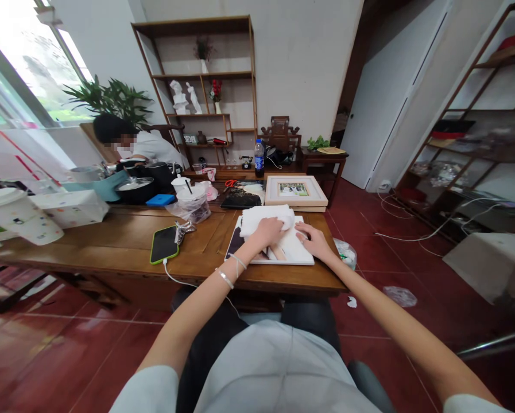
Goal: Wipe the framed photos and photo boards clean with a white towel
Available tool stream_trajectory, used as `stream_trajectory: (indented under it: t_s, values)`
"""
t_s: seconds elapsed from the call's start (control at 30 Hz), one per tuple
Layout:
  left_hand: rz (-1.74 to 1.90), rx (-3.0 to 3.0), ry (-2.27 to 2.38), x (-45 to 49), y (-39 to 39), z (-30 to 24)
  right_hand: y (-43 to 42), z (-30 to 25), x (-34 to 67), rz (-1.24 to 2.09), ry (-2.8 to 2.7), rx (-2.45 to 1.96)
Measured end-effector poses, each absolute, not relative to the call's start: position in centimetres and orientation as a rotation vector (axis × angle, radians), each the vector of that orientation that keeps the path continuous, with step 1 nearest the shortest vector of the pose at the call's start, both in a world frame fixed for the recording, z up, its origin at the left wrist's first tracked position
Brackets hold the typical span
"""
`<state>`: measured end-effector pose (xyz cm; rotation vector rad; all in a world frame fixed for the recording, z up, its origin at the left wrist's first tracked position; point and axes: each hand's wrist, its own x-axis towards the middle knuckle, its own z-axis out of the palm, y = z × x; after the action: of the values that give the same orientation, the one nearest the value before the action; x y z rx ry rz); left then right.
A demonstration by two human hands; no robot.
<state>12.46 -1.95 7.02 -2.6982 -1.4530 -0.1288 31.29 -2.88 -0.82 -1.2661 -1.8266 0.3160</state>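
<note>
A flat picture panel (304,252), mostly white with a dark printed area at its left, lies on the wooden table in front of me. My left hand (271,230) is closed on a bunched white cloth (257,215) and presses it onto the upper part of the panel. Part of the cloth spreads past the panel's far edge. My right hand (314,241) rests at the panel's right edge, fingers apart and touching its surface, with nothing held. Just beyond the panel lies a light wooden picture frame (297,190).
To the left are a phone (164,245) on a charging cable, a bagged cup (188,198) and a blue box (160,199). A bottle (259,159) stands at the back. Another person (149,143) sits at the far left. A plastic-lined bin (345,252) is beside the table.
</note>
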Motion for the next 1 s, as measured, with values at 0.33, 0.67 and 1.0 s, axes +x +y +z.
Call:
stream_trajectory:
  t_s: [0.33,0.67,1.0]
  values:
    - [-0.066,-2.396,-1.689,8.2,-7.0,5.4,-2.4,-1.1,31.2,0.396,-1.758,-1.291]
    - [-0.209,-2.621,-1.431,15.6,-14.3,4.4,-1.6,-1.7,31.5,0.504,-1.725,-1.245]
    - [-0.303,-2.62,-1.546,13.4,-12.5,3.6,-2.3,-1.2,31.1,0.423,-1.805,-1.266]
